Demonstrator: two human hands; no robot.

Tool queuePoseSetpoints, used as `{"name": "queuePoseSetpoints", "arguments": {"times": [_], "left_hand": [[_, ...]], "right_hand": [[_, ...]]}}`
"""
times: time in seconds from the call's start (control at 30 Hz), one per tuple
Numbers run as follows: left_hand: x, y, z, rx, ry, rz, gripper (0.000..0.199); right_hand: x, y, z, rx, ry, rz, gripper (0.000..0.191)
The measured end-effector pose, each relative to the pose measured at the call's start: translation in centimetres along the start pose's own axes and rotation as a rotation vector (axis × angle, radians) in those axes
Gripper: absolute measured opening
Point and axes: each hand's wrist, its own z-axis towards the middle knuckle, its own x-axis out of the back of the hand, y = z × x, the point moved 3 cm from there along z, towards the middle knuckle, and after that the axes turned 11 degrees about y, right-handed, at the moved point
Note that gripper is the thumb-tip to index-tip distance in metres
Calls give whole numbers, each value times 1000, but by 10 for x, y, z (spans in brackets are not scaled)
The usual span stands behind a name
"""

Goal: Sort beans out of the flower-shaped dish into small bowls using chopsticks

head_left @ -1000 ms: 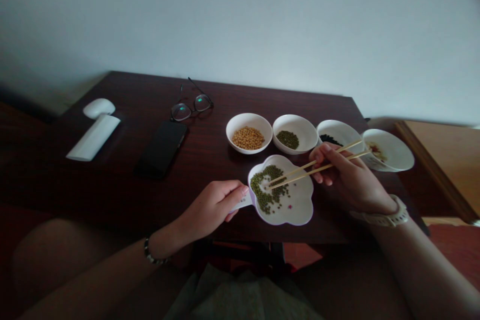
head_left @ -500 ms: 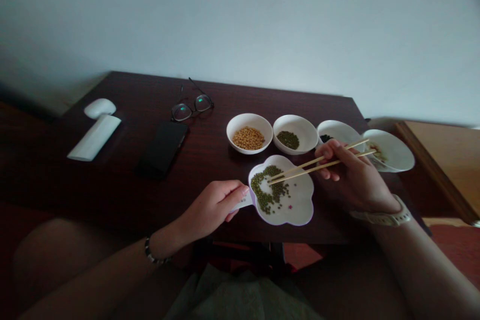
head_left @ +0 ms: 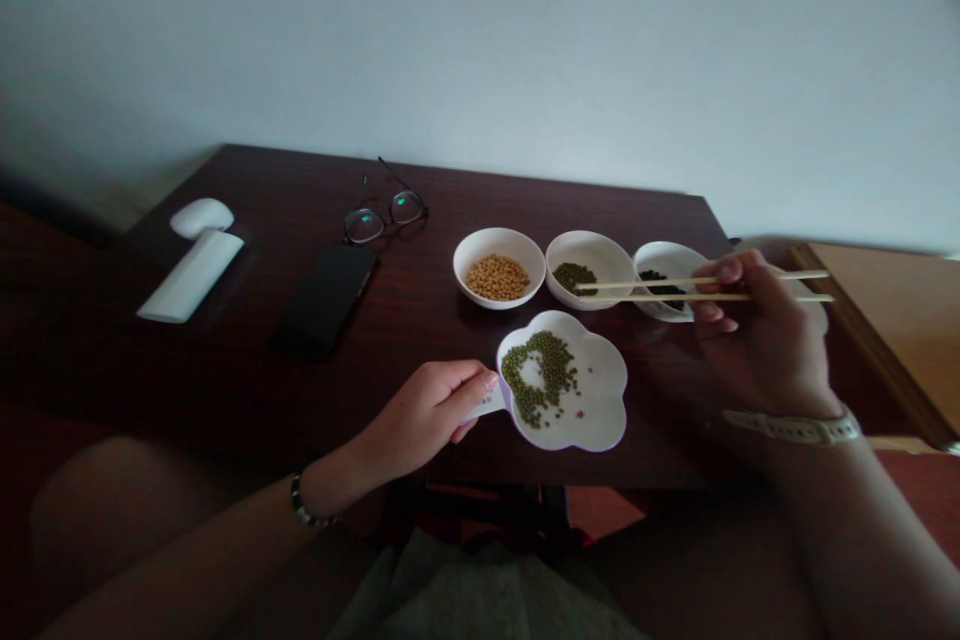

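My left hand (head_left: 442, 402) is closed on the handle of a white flower-shaped scoop (head_left: 601, 410) with a purple rim. Green mung beans (head_left: 551, 365) lie mostly in the scoop's left half. In my right hand (head_left: 772, 335) is a pair of wooden chopsticks (head_left: 652, 290), held level, their tips over the front of a white bowl (head_left: 611, 260) with more mung beans in it. Whether the tips pinch a bean is too small to tell. To the left stands a bowl (head_left: 470, 248) of yellow soybeans (head_left: 496, 277). A bowl (head_left: 667, 253) of dark beans is partly behind the chopsticks. Another bowl is mostly hidden by my right hand.
On the dark wooden table (head_left: 420, 320) lie a black phone (head_left: 328, 300), folding eyeglasses (head_left: 386, 215), a white flat case (head_left: 191, 277) and a white rounded object (head_left: 202, 217). A wall (head_left: 480, 50) rises behind. A lighter wooden surface (head_left: 892, 320) stands at the right.
My right hand has moved right and slightly up, carrying the chopsticks from over the scoop to the bowl of mung beans. My left hand and the scoop have stayed in place.
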Motion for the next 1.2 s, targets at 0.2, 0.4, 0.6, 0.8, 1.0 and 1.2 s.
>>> {"name": "queuePoseSetpoints", "arguments": {"times": [0.2,0.4,0.6,0.8,1.0,1.2], "left_hand": [[-5,7,4,7,-4,1,52],[-6,9,6,1,-5,3,52],[-7,10,5,-11,-1,6,51],[-7,8,6,-4,-4,3,51],[-6,10,4,2,-5,6,51],[-6,11,4,8,1,8,52]], "right_hand": [[-26,12,-27,-278,-255,-125,41],[-28,21,-30,-307,-309,-188,45],[-30,21,-29,-295,-289,-175,47],[-29,19,-30,-285,-298,-172,46],[-30,16,-30,-282,-283,-154,45],[-28,14,-28,-289,-258,-155,44]]}}
